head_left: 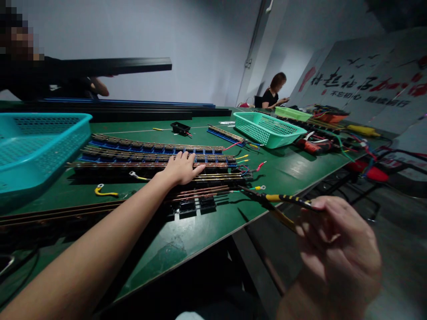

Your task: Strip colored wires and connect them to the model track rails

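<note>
1. The bare left arm (110, 240) reaches forward from the lower left corner, sloping up toward the middle.
2. The left hand (182, 171) lies palm down, fingers (180, 155) slightly spread, thumb (199, 169) pointing right.
3. The right hand (340, 242) is nearer the camera, well apart from the left, its fingers curled in a grip.
4. The right wrist (310, 293) shows below it.

Long dark-green tabletop (187, 242): smooth, semi-gloss, pale glare toward the right. Slim copper-brown rods (200, 192), mid-table: metal, dull sheen. Yellow-and-black-handled pliers (283, 198), near right: grips smooth, plastic-looking. Large turquoise openwork basket (63, 149), left: plastic, slight shine. Mint-green perforated basket (283, 138), farther right: plastic, duller. Long black bar (133, 66), far left: smooth, satin. Silver ring terminal (99, 188), left: bright metal.
</note>
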Tool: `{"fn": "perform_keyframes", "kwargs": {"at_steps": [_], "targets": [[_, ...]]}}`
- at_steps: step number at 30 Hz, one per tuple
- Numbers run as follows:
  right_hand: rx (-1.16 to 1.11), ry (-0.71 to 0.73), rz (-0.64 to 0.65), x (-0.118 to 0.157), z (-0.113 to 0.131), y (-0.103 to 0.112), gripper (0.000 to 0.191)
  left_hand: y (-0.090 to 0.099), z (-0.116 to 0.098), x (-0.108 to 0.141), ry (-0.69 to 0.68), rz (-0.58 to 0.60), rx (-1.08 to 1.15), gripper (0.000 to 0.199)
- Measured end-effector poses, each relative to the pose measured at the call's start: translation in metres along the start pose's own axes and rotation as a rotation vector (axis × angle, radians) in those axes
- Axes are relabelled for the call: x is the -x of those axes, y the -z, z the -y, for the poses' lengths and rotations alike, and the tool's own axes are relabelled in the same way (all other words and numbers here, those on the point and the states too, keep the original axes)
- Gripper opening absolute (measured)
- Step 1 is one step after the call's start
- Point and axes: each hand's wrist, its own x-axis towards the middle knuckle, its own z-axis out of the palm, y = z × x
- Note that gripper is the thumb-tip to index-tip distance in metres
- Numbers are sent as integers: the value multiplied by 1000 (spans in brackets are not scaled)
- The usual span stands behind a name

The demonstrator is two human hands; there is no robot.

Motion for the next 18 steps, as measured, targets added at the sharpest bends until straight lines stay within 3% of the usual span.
{"fn": "perform_keyframes", "kwargs": {"at_steps": [4,7,13,18], "targets": [[-109,127,-15,-9,5,-19,15,1,0,0,-2,2,-2,83],[-163,168,8,-32,-5,-43,17,1,0,1,-7,-4,-8,83],[-74,306,43,-100,-61,-94,18,1,0,2,-13,-11,-10,83],[24,237,112,-134,-107,-113,21,2,-1,2,-18,-14,-4,83]]}}
